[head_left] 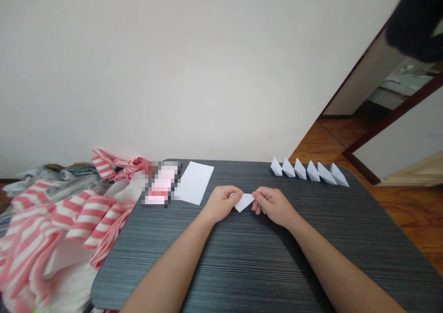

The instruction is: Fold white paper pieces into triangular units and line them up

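Note:
A small piece of folded white paper (244, 203) is held between my two hands above the middle of the dark table, its lower point facing me. My left hand (223, 203) pinches its left corner between thumb and fingers. On the other side, my right hand (273, 205) grips the right corner with thumb and index finger, the other fingers curled below. The fingertips hide both ends of the paper. Left of my left hand lies a stack of flat white paper (195, 183).
Several folded paper boats (300, 169) stand in a row at the table's back right. A pixelated rectangular object (162, 184) lies at the back left of the dark wood-grain table (235, 271). Red-and-white striped cloth (86, 216) is heaped beyond the left edge. A wall (207, 73) rises behind.

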Tool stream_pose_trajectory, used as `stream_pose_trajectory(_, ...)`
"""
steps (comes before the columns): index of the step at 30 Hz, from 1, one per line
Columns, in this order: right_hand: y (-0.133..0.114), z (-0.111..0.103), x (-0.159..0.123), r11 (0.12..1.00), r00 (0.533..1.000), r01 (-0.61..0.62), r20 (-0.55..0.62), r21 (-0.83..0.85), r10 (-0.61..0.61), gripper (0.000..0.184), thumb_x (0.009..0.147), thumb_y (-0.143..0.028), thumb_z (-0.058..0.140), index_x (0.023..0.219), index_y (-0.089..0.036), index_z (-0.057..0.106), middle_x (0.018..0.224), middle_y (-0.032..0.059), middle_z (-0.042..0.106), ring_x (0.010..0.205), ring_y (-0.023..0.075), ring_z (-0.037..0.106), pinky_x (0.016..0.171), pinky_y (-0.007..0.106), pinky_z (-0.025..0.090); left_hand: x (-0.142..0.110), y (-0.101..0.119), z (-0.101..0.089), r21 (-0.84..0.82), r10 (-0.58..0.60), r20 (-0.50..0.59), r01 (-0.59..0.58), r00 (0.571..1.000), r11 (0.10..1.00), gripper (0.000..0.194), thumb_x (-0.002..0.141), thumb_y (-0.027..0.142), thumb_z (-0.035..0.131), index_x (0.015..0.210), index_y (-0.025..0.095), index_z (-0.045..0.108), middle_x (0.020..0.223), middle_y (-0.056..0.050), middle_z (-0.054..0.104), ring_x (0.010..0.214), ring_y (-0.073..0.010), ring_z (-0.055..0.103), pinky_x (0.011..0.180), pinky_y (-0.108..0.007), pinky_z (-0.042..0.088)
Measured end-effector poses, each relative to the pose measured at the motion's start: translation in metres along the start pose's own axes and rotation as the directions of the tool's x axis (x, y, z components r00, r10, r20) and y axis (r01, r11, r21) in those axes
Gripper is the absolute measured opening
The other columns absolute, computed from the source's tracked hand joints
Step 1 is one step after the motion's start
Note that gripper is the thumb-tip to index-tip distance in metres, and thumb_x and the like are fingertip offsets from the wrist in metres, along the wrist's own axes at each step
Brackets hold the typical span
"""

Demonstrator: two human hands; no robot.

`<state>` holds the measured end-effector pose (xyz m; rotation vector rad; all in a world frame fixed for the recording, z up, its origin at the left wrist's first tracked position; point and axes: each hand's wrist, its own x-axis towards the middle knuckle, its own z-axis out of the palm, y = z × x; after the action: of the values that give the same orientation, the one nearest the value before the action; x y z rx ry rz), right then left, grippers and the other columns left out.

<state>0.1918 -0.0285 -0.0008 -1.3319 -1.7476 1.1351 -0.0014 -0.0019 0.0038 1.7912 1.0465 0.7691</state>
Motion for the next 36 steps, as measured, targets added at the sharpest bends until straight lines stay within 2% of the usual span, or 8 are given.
stream_pose_trajectory(6, -0.002, 0.002, 0.001, 0.998, 0.999, 0.037, 0.033, -0.050, -0.035, 0.030, 0.090, -0.030, 0.043, 0.067, -0.017, 0.058, 0.057, 0.0006, 0.064, 0.050, 0.0112, 0.060, 0.054, 0.022, 0.045, -0.001, 0.000, 0.005, -0.027, -0.005, 0.057, 0.006, 0.998, 1.000, 0.031, 0.084, 0.036, 0.046, 0.080, 0.014, 0.067, 0.073, -0.003, 0.064, 0.065, -0.0121, 0.054, 0.058, -0.021, 0.038)
stream_pose_trajectory(11, -0.001, 0.002, 0.001, 0.999, 0.999, 0.027, 0.027, -0.030, -0.027, 0.030, 0.090, -0.030, 0.043, 0.067, -0.017, 0.057, 0.056, 0.0004, 0.063, 0.049, 0.0112, 0.059, 0.054, 0.023, 0.045, 0.000, -0.001, 0.004, -0.022, -0.013, 0.030, 0.013, 0.999, 1.000, 0.030, 0.083, 0.036, 0.047, 0.078, 0.015, 0.066, 0.073, -0.003, 0.063, 0.065, -0.0119, 0.053, 0.058, -0.021, 0.039)
stream_pose_trajectory(14, 0.001, 0.000, 0.000, 1.000, 1.000, 0.014, 0.002, 0.003, -0.014, 0.030, 0.090, -0.032, 0.043, 0.068, -0.016, 0.057, 0.057, 0.0008, 0.063, 0.049, 0.0112, 0.058, 0.054, 0.023, 0.044, 0.001, -0.004, 0.004, -0.094, -0.030, 0.008, 0.031, 1.000, 0.995, 0.028, 0.083, 0.037, 0.047, 0.081, 0.015, 0.064, 0.075, -0.003, 0.062, 0.065, -0.0119, 0.054, 0.058, -0.021, 0.041)
stream_pose_trajectory(17, 0.005, -0.002, -0.001, 0.996, 1.000, 0.013, -0.020, 0.090, -0.011, 0.031, 0.090, -0.033, 0.042, 0.069, -0.016, 0.057, 0.059, 0.0016, 0.062, 0.049, 0.0104, 0.056, 0.051, 0.023, 0.042, 0.003, -0.009, 0.005, -0.216, -0.076, 0.019, 0.078, 0.997, 0.973, 0.028, 0.084, 0.039, 0.046, 0.086, 0.015, 0.059, 0.069, -0.002, 0.059, 0.055, -0.0102, 0.052, 0.051, -0.021, 0.040)
stream_pose_trajectory(21, 0.009, -0.001, -0.001, 0.959, 0.999, 0.040, -0.005, 0.281, -0.040, 0.020, 0.088, -0.031, 0.045, 0.096, -0.017, 0.058, 0.067, 0.0018, 0.062, 0.050, 0.0102, 0.052, 0.047, 0.022, 0.038, 0.005, -0.013, 0.006, -0.276, -0.077, 0.002, 0.075, 0.997, 0.958, 0.026, 0.084, 0.039, 0.046, 0.085, 0.015, 0.056, 0.064, 0.000, 0.054, 0.051, -0.0090, 0.050, 0.048, -0.020, 0.038)
stream_pose_trajectory(24, 0.010, 0.002, -0.002, 0.933, 0.999, 0.041, 0.011, 0.357, -0.048, 0.027, 0.085, -0.027, 0.051, 0.111, -0.019, 0.052, 0.066, 0.0001, 0.060, 0.050, 0.0103, 0.049, 0.048, 0.023, 0.039, 0.005, -0.013, 0.006, -0.292, -0.069, -0.007, 0.064, 0.998, 0.954, 0.026, 0.085, 0.039, 0.044, 0.085, 0.015, 0.055, 0.063, 0.001, 0.053, 0.052, -0.0088, 0.049, 0.047, -0.019, 0.038)
stream_pose_trajectory(36, 0.015, 0.000, 0.000, 0.974, 0.995, 0.067, -0.084, 0.216, -0.049, 0.025, 0.085, -0.032, 0.052, 0.102, -0.017, 0.061, 0.061, 0.0001, 0.058, 0.048, 0.0101, 0.047, 0.046, 0.023, 0.038, 0.001, -0.005, 0.007, -0.225, -0.044, 0.061, 0.057, 0.997, 0.973, 0.028, 0.083, 0.039, 0.047, 0.085, 0.014, 0.060, 0.072, -0.002, 0.059, 0.058, -0.0100, 0.052, 0.053, -0.021, 0.042)
